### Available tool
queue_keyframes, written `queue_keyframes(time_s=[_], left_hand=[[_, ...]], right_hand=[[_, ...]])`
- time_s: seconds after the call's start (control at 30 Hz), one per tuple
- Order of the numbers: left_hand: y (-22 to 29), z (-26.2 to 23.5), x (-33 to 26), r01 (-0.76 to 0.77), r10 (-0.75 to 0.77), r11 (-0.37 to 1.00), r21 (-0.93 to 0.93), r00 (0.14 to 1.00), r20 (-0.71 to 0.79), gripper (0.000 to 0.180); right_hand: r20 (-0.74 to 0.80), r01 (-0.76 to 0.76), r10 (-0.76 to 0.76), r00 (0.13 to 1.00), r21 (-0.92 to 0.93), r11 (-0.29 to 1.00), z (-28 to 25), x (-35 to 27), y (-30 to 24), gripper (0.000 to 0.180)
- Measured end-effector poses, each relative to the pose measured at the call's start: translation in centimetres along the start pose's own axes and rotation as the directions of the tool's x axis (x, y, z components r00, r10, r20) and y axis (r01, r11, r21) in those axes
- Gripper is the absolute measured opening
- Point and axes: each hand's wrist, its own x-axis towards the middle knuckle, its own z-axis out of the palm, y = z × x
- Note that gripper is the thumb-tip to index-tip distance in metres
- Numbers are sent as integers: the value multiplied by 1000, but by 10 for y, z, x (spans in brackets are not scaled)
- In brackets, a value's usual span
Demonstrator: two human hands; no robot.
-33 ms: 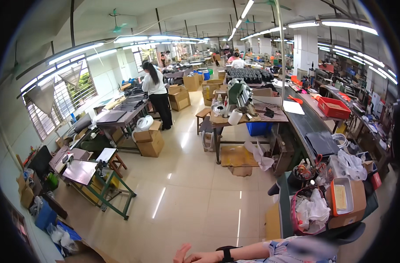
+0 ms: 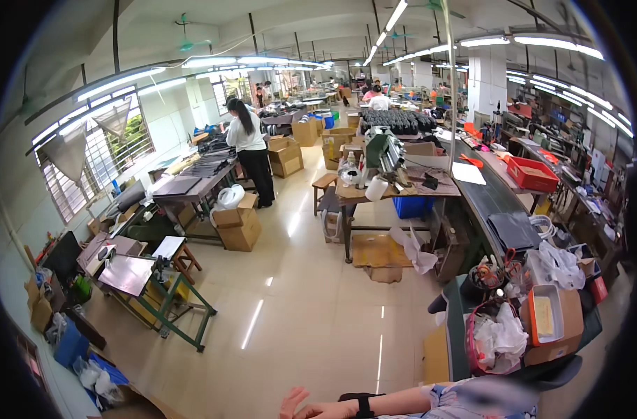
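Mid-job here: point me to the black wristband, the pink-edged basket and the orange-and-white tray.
Black wristband [image 2: 363, 405]: head view, on the middle of the band.
Pink-edged basket [image 2: 470, 339]: head view, on its left edge.
Orange-and-white tray [image 2: 557, 318]: head view, on its white right-hand wall.

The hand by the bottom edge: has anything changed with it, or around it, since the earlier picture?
Very little. The hand with the black wristband appears slightly farther right; the pink-rimmed basket appears to shift slightly too, so the camera may have moved. Nothing is visibly taken hold of or let go. The standing worker in white and the red tray look unchanged.
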Motion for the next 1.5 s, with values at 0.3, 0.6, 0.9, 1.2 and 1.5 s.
queue_keyframes(time_s=[0.3,0.6,0.9,1.2,1.5], left_hand=[[6,-59,145,-28,112,951,-309,960,257,76],[54,-142,329,87,16,942,-323,953,303,99],[-84,-191,443,270,-273,792,-548,959,77,84],[-53,-298,619,96,-169,877,-471,979,-114,83],[-35,-417,785,-194,196,952,-237,980,-18,62]], right_hand=[[68,2,9,998,-155,988,-117,104,-44,33],[185,46,-68,980,122,991,-231,203,-172,33],[-375,-109,122,919,55,993,-347,304,-114,38],[-287,138,-144,947,-43,990,-487,433,-176,21],[-264,109,-149,953,-160,981,-595,571,-259,26]])
